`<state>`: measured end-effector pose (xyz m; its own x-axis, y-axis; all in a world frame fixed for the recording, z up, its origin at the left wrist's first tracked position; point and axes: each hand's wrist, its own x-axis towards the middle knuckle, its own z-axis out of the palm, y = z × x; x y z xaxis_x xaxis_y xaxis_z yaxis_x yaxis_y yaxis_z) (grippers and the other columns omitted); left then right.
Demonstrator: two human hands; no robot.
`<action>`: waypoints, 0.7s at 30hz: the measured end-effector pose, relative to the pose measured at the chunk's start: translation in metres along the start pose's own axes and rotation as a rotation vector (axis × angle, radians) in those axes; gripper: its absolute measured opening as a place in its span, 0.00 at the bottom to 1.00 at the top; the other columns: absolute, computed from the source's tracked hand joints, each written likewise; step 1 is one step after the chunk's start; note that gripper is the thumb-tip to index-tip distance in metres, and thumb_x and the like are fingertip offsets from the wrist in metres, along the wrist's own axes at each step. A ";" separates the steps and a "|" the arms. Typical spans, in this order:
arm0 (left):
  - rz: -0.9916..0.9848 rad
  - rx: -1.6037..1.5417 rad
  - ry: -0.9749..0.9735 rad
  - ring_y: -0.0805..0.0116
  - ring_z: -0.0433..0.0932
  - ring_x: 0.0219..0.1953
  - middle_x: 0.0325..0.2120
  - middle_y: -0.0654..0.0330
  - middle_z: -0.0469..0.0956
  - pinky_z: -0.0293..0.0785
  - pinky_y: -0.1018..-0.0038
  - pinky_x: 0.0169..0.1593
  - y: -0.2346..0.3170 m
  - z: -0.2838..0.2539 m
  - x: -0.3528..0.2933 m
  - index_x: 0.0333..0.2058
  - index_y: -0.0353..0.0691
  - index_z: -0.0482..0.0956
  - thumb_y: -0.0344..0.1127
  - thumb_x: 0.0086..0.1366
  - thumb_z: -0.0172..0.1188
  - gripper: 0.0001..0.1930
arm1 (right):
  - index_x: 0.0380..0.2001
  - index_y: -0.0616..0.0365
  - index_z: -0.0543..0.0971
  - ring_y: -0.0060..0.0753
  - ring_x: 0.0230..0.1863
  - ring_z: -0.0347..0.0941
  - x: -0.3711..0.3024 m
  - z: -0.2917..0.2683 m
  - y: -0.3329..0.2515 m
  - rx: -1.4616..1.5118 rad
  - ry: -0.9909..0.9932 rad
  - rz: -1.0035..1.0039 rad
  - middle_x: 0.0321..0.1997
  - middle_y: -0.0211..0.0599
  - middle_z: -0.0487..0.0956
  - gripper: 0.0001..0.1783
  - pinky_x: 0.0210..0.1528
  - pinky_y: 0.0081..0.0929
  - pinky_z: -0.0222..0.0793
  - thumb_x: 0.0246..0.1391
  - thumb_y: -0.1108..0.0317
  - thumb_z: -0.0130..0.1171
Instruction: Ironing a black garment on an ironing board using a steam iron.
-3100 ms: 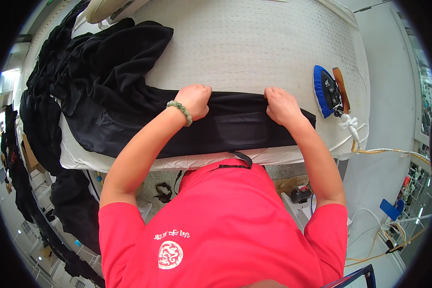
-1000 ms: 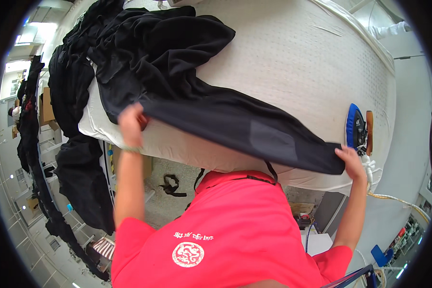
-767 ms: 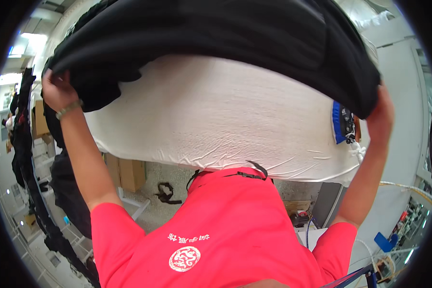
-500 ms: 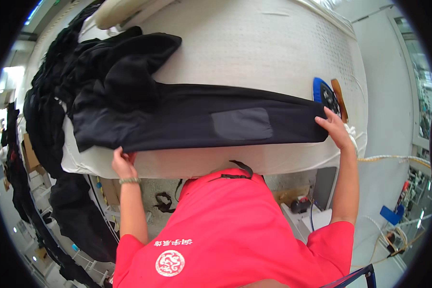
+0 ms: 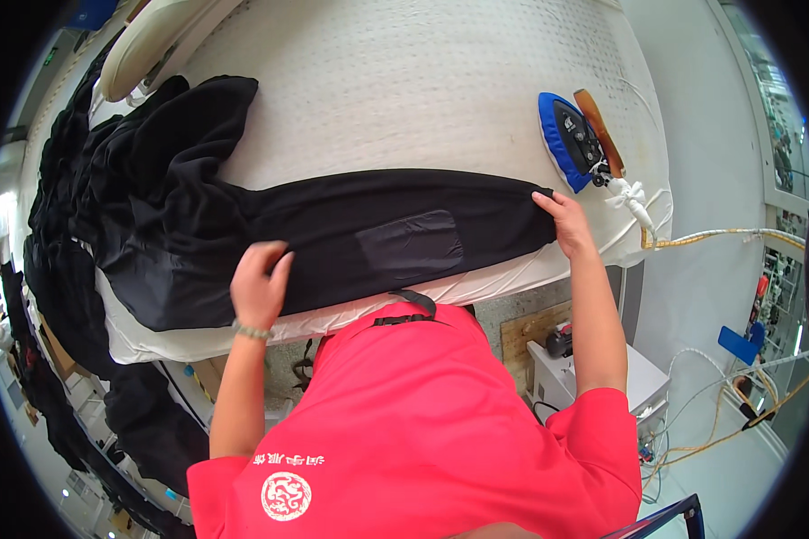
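Note:
A long, tapering tube of a black garment (image 5: 315,216), a sleeve or trouser leg, lies across the near part of the padded table (image 5: 377,90). A dark, smoother patch (image 5: 413,244) sits on it. At its narrow right end, my right hand (image 5: 566,225) pinches the hem, with the fingers partly hidden underneath. My left hand (image 5: 261,286) is over the near edge of the cloth on the left, thumb and bent fingers apart, holding nothing. The rest of the garment lies bunched at the left.
An iron (image 5: 571,142) with a blue sole cover and brown handle rests beyond my right hand, its cord (image 5: 728,234) running right. A padded pressing arm (image 5: 153,45) stands at the far left. More black clothes (image 5: 63,296) hang over the left edge.
My left hand has let go of the garment's near edge and moved up and right over the cloth. My right hand has closed on the hem, and the narrow end now slants upward.

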<state>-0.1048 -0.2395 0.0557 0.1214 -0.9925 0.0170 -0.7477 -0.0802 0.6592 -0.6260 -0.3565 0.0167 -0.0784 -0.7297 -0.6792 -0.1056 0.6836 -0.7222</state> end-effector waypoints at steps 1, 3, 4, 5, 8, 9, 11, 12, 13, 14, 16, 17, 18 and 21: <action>0.182 0.038 -0.021 0.56 0.82 0.41 0.37 0.55 0.82 0.78 0.66 0.46 0.010 0.014 0.022 0.38 0.38 0.83 0.31 0.62 0.69 0.07 | 0.47 0.64 0.83 0.23 0.42 0.81 0.000 0.001 0.001 0.007 0.012 0.013 0.43 0.32 0.86 0.19 0.50 0.23 0.73 0.62 0.59 0.67; 0.295 0.047 -0.095 0.50 0.80 0.45 0.40 0.54 0.82 0.77 0.62 0.51 0.026 0.040 0.056 0.40 0.40 0.82 0.30 0.59 0.69 0.10 | 0.48 0.64 0.83 0.23 0.43 0.81 0.000 -0.004 0.002 0.038 0.000 0.030 0.44 0.32 0.86 0.19 0.50 0.23 0.73 0.62 0.59 0.68; 0.317 0.068 -0.150 0.51 0.80 0.46 0.41 0.55 0.81 0.76 0.61 0.51 0.030 0.052 0.069 0.40 0.40 0.82 0.31 0.59 0.70 0.11 | 0.48 0.64 0.83 0.24 0.43 0.81 0.000 -0.007 0.003 0.067 -0.011 0.048 0.44 0.32 0.86 0.19 0.50 0.23 0.73 0.62 0.59 0.68; 0.340 0.087 -0.206 0.52 0.79 0.47 0.41 0.55 0.81 0.76 0.61 0.51 0.033 0.063 0.080 0.41 0.40 0.83 0.31 0.58 0.70 0.12 | 0.48 0.64 0.83 0.24 0.43 0.81 0.001 -0.008 0.004 0.096 -0.020 0.066 0.44 0.33 0.86 0.19 0.50 0.23 0.73 0.62 0.59 0.68; 0.331 0.158 -0.270 0.53 0.79 0.48 0.40 0.56 0.80 0.76 0.61 0.51 0.048 0.081 0.098 0.40 0.41 0.82 0.32 0.57 0.71 0.12 | 0.46 0.63 0.83 0.23 0.42 0.80 -0.001 -0.008 0.004 0.109 -0.024 0.055 0.42 0.31 0.86 0.18 0.49 0.23 0.73 0.62 0.59 0.68; 0.323 0.194 -0.301 0.54 0.79 0.48 0.39 0.56 0.80 0.76 0.60 0.51 0.050 0.084 0.102 0.40 0.41 0.82 0.32 0.57 0.71 0.12 | 0.44 0.62 0.83 0.22 0.42 0.80 -0.001 -0.009 0.003 0.113 -0.029 0.050 0.40 0.31 0.85 0.17 0.48 0.24 0.73 0.62 0.58 0.68; 0.322 0.206 -0.345 0.54 0.79 0.48 0.39 0.57 0.79 0.76 0.60 0.51 0.052 0.085 0.111 0.40 0.41 0.82 0.32 0.57 0.71 0.12 | 0.42 0.61 0.83 0.24 0.41 0.80 0.003 -0.012 0.001 -0.086 0.042 0.074 0.39 0.31 0.85 0.15 0.47 0.25 0.74 0.62 0.59 0.68; 0.316 0.219 -0.380 0.54 0.78 0.48 0.38 0.57 0.79 0.77 0.61 0.51 0.052 0.084 0.115 0.39 0.41 0.82 0.33 0.56 0.72 0.12 | 0.40 0.60 0.82 0.26 0.40 0.81 0.005 -0.014 -0.001 -0.291 0.104 0.094 0.38 0.31 0.85 0.13 0.46 0.27 0.74 0.62 0.61 0.68; 0.301 0.234 -0.409 0.55 0.78 0.47 0.38 0.57 0.79 0.77 0.61 0.51 0.052 0.083 0.118 0.39 0.42 0.82 0.33 0.56 0.72 0.12 | 0.39 0.59 0.82 0.28 0.40 0.81 0.005 -0.009 -0.010 -0.502 0.156 0.110 0.37 0.31 0.84 0.11 0.45 0.28 0.74 0.62 0.62 0.68; 0.297 0.235 -0.412 0.55 0.78 0.47 0.38 0.57 0.79 0.77 0.61 0.51 0.051 0.080 0.118 0.39 0.42 0.82 0.33 0.56 0.72 0.12 | 0.39 0.59 0.82 0.28 0.40 0.81 -0.001 -0.003 -0.015 -0.503 0.152 0.113 0.37 0.31 0.84 0.11 0.45 0.28 0.74 0.62 0.62 0.68; 0.288 0.207 -0.406 0.53 0.78 0.47 0.39 0.57 0.79 0.77 0.60 0.50 0.049 0.070 0.113 0.40 0.42 0.82 0.32 0.57 0.71 0.12 | 0.37 0.58 0.80 0.37 0.39 0.80 -0.026 0.025 -0.023 -0.925 0.466 -0.497 0.36 0.35 0.83 0.09 0.44 0.33 0.75 0.59 0.66 0.67; 0.283 0.195 -0.403 0.53 0.78 0.47 0.40 0.56 0.79 0.76 0.60 0.50 0.046 0.067 0.111 0.40 0.42 0.82 0.31 0.57 0.71 0.12 | 0.37 0.58 0.79 0.41 0.38 0.79 -0.033 0.042 -0.029 -1.116 0.619 -0.819 0.36 0.37 0.82 0.08 0.43 0.36 0.75 0.58 0.68 0.67; 0.278 0.197 -0.407 0.53 0.78 0.47 0.40 0.56 0.79 0.76 0.60 0.50 0.044 0.067 0.110 0.40 0.42 0.82 0.31 0.57 0.71 0.12 | 0.37 0.58 0.79 0.41 0.38 0.79 -0.035 0.059 -0.034 -1.115 0.613 -0.815 0.36 0.37 0.82 0.08 0.43 0.36 0.75 0.58 0.68 0.67; 0.386 0.295 -0.419 0.52 0.79 0.47 0.38 0.55 0.80 0.77 0.60 0.49 0.045 0.076 0.117 0.38 0.41 0.81 0.28 0.57 0.67 0.10 | 0.40 0.58 0.78 0.50 0.40 0.78 -0.026 0.104 -0.042 -1.048 0.130 -1.058 0.41 0.42 0.81 0.10 0.44 0.41 0.76 0.53 0.75 0.64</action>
<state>-0.1739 -0.3667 0.0297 -0.4130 -0.9024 -0.1229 -0.8421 0.3271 0.4287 -0.5165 -0.3648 0.0510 0.4079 -0.9019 0.1419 -0.8088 -0.4291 -0.4022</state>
